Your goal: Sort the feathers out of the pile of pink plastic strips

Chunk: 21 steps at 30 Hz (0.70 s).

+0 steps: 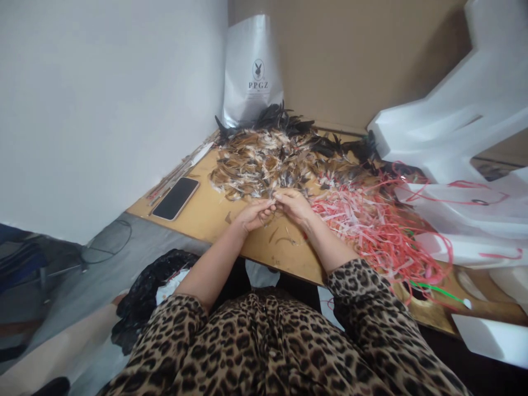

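My left hand (258,213) and my right hand (295,203) meet fingertip to fingertip over the near part of the wooden table (214,220). The fingers of both are closed in a pinch, around something small and pale that is too blurred to name. Just beyond them lies a wide heap of brown, white and black feathers (256,162). To the right of my right hand spreads a tangled pile of red and pink ribbon strips (363,220). A few loose feathers (284,237) lie on the wood below my hands.
A black-screened phone (176,198) lies at the table's left. At the back stands a white printed bag (253,77). White moulded pieces (445,121) crowd the right side, near a green strip (439,289). A black plastic bag (144,294) sits below the table's left edge.
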Available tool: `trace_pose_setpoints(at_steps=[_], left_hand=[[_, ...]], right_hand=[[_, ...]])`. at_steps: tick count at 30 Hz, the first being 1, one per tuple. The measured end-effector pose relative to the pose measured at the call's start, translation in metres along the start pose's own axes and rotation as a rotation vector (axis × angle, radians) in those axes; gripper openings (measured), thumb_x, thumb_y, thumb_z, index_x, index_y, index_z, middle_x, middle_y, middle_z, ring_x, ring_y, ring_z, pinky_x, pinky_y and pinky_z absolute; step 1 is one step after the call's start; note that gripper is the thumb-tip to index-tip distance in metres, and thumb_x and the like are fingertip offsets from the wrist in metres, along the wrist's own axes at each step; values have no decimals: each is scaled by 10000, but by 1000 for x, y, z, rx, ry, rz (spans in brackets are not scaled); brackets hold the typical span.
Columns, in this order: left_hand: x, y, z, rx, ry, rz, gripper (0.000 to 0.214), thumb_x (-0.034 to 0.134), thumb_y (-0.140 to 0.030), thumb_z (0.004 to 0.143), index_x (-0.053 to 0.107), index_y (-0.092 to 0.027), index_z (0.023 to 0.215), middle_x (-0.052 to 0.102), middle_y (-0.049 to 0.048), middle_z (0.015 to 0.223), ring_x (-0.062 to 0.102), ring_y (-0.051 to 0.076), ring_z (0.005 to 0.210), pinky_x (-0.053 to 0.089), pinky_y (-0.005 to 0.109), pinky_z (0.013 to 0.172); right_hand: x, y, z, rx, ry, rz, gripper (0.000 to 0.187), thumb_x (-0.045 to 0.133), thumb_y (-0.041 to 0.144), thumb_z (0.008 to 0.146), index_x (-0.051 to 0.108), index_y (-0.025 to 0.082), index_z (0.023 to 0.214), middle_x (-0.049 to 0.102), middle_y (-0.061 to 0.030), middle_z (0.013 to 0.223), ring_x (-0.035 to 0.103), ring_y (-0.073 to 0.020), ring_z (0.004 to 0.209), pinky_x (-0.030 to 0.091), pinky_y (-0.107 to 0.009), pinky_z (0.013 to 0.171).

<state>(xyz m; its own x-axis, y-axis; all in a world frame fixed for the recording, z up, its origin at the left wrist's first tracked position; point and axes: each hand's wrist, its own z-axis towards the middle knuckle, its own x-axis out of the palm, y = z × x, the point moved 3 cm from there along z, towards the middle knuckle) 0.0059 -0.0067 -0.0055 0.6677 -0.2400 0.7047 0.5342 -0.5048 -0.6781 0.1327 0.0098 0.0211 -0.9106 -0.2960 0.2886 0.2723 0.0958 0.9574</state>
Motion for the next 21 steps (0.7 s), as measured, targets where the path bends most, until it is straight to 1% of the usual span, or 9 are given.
trace_pose_setpoints(at_steps=[6,9,11,14,17,21], left_hand=[[6,-1,-6,-82,43,-29,101,660,-142,686,600,-75,734,545,4,616,423,-19,434,279,60,365],[7,0,-6,-114,54,1,101,655,-150,694,593,-73,713,534,6,597,423,-13,431,274,68,362],[5,0,-5,-110,51,27,112,655,-165,696,588,-75,699,527,4,591,428,-11,435,280,74,369],[1,-1,-2,-16,14,58,122,668,-169,681,586,-81,700,540,-2,607,444,-13,453,296,75,393],[-2,-4,1,103,-80,103,127,675,-166,668,590,-87,717,572,-4,632,472,-10,480,315,82,422],[-1,-6,1,186,-169,193,162,685,-200,650,598,-90,732,605,4,638,494,7,494,338,116,451]], right_hand=[[-2,-4,2,-49,14,-25,183,730,319,585,673,175,682,583,12,695,464,-59,551,344,-207,513],[-2,-6,2,-31,-10,-36,193,747,314,556,676,178,672,601,6,740,484,-61,568,356,-205,520],[-2,-7,1,-6,-27,-34,213,752,321,541,673,176,676,610,1,754,494,-66,575,361,-206,520],[-2,-6,1,7,-22,-3,256,740,332,557,673,183,755,598,13,692,489,-68,555,355,-205,507],[-4,-4,0,3,-43,0,306,726,352,572,661,194,825,575,33,628,474,-63,528,342,-199,491],[-7,-3,-1,8,-96,-84,310,720,381,576,651,175,796,563,37,576,444,-54,483,303,-188,451]])
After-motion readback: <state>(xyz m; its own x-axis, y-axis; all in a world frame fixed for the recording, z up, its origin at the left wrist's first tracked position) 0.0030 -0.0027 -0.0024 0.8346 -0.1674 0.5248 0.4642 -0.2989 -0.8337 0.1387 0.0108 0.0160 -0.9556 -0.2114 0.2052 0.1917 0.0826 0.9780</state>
